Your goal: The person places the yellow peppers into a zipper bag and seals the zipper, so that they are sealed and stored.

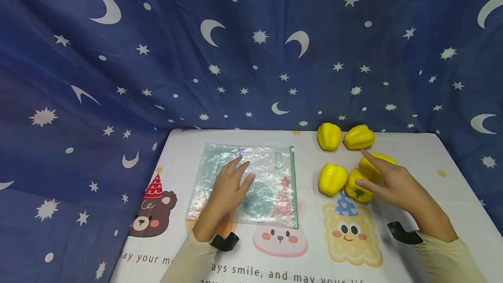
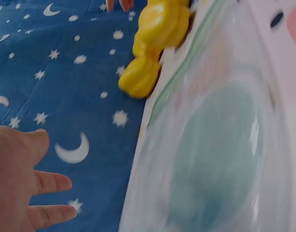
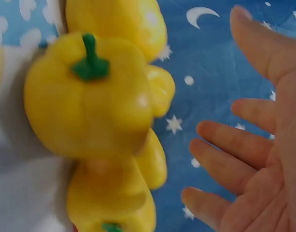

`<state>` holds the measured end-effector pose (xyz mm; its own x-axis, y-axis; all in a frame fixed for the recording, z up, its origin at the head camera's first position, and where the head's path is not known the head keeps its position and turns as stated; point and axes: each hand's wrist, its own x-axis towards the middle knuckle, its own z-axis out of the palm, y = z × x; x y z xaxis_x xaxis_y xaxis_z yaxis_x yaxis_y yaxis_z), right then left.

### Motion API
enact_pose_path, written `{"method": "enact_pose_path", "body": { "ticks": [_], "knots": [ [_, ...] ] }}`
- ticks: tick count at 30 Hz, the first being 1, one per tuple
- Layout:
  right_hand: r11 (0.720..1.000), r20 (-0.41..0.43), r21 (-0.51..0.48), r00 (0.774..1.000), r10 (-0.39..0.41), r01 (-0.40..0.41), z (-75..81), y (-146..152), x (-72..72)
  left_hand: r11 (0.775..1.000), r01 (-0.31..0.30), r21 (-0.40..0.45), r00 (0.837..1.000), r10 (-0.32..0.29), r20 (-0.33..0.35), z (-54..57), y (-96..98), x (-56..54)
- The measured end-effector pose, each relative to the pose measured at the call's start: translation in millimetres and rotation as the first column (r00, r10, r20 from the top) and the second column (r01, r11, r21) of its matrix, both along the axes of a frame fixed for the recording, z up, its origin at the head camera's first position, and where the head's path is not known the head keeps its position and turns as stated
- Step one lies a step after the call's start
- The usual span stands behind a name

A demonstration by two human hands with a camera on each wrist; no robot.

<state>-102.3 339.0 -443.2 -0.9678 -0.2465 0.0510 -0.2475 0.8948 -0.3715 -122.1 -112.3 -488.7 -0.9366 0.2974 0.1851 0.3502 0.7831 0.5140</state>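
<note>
Over a clear plastic zip bag with a green edge strip, my left hand hovers with fingers spread. The bag lies flat and looks unfilled; it also fills much of the left wrist view. On the right, my right hand is held above the yellow bell peppers, thumb and fingers apart, gripping nothing. Nearest to it are a pepper with a green stem and another partly hidden pepper. A third pepper sits just left of them. Two more, a back-left pepper and a back-right pepper, lie near the far edge.
A white cloth printed with cartoon animals and lettering covers the table. Behind and at both sides hangs a dark blue curtain with moons and stars, meeting the table's far edge. Black straps sit at the wrists.
</note>
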Motion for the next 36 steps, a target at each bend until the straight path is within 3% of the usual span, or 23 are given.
{"method": "enact_pose_path", "body": {
  "ticks": [7,20,29,36],
  "knots": [
    [0.999,-0.126,-0.011,0.991,0.043,-0.045,-15.0,-25,-6.2,0.998,0.059,0.013,0.998,-0.06,0.035,-18.7,31.8,-2.1],
    [0.984,-0.196,-0.002,0.965,0.175,-0.179,-33.9,-76,-19.0,0.996,0.062,-0.06,0.991,-0.054,0.125,-36.5,49.0,-2.1],
    [0.967,-0.166,-0.038,0.956,0.243,-0.252,-47.4,-118,-10.2,0.996,0.049,-0.072,0.985,-0.037,0.167,-43.9,51.0,-3.5],
    [0.955,-0.13,-0.095,0.954,0.27,-0.283,-60.9,-140,-3.4,0.995,0.024,-0.098,0.987,-0.008,0.16,-43.0,44.9,-5.7]
  ]
}}
